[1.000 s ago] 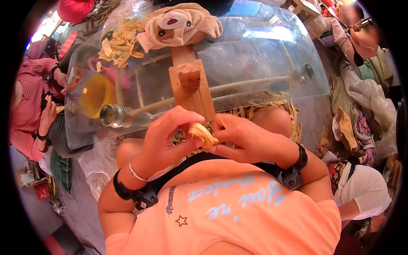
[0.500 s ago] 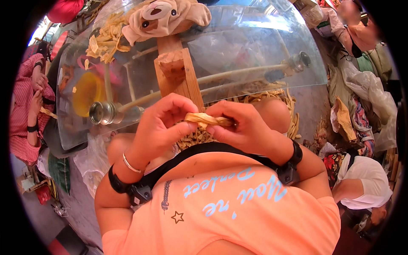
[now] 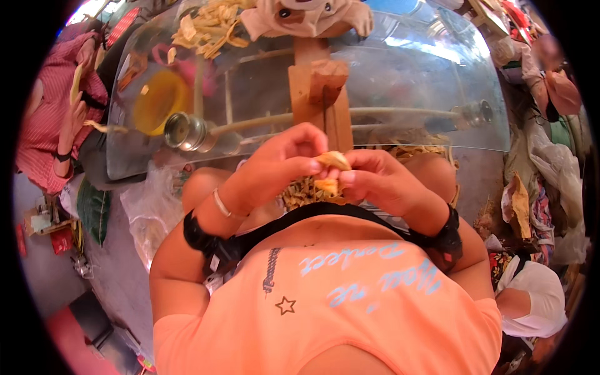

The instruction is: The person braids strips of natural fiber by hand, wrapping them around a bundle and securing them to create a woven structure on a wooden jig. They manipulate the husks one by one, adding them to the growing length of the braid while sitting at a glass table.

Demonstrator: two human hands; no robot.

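A pale-yellow dried strip, folded into a short bundle, is held in front of my belly. My left hand pinches its upper left part between thumb and fingers. From the other side my right hand grips it, thumb on top and fingers curled round. One yellow end shows below, between the two hands; the rest is hidden by my fingers. Beneath the hands, more brownish strips lie heaped in my lap.
Ahead is a glass tabletop with a wooden block stand, a plush dog-faced cover and a pile of yellow strips. A yellow basin shows through the glass. Another person in a striped shirt sits at left.
The view has shifted, so the table and my hands appear further right. The strip, stretched sideways between my hands before, is now bent into a compact fold.
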